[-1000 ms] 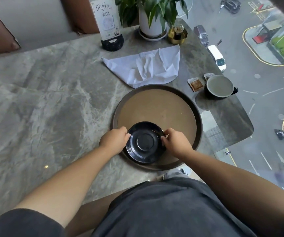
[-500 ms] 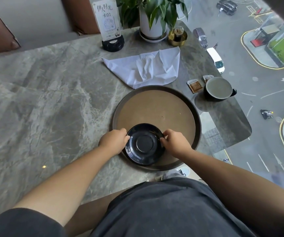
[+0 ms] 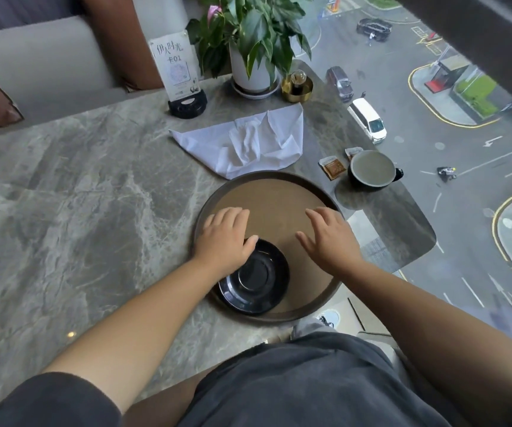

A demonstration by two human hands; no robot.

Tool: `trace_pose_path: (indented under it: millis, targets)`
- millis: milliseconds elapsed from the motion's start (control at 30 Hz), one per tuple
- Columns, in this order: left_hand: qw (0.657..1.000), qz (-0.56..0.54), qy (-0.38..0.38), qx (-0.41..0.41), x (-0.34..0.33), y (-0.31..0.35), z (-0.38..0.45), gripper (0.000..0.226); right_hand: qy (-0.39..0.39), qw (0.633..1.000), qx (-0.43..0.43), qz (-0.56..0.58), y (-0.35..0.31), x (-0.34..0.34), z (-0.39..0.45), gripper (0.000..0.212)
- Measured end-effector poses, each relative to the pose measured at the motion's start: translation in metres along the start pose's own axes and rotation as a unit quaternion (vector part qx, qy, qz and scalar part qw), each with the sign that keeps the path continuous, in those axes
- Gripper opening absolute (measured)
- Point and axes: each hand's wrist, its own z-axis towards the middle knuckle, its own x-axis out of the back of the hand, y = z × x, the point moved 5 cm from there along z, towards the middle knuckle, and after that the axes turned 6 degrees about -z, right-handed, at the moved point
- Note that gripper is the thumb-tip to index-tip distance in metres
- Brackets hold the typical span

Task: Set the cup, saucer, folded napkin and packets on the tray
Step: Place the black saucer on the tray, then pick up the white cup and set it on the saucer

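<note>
A black saucer lies on the near part of the round brown tray. My left hand hovers over the saucer's far left rim, fingers spread, holding nothing. My right hand is open above the tray's right side, apart from the saucer. A white napkin, loosely folded and creased, lies on the table beyond the tray. A black cup with a grey inside stands to the tray's right. Two packets lie by it: a brown one and one half hidden behind the cup.
At the marble table's far edge stand a card holder, a potted plant and a small gold dish. The table's right edge curves along a window over a street far below.
Both hands have let go of the saucer and moved forward over the tray, fingers spread. The saucer stays on the tray's near part.
</note>
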Motion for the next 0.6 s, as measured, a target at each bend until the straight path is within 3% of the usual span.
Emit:
trace_pose_path:
  millis: [167, 600]
  targets:
    - [0.998, 0.007, 0.002, -0.062, 0.0, 0.045, 0.047, 0.076, 0.03, 0.998, -0.026, -0.05, 0.03, 0.031, 0.011, 0.072]
    - [0.991, -0.002, -0.043, -0.128, -0.032, 0.142, 0.145, 0.081, 0.028, 0.991, -0.126, -0.047, 0.153, 0.056, 0.021, 0.076]
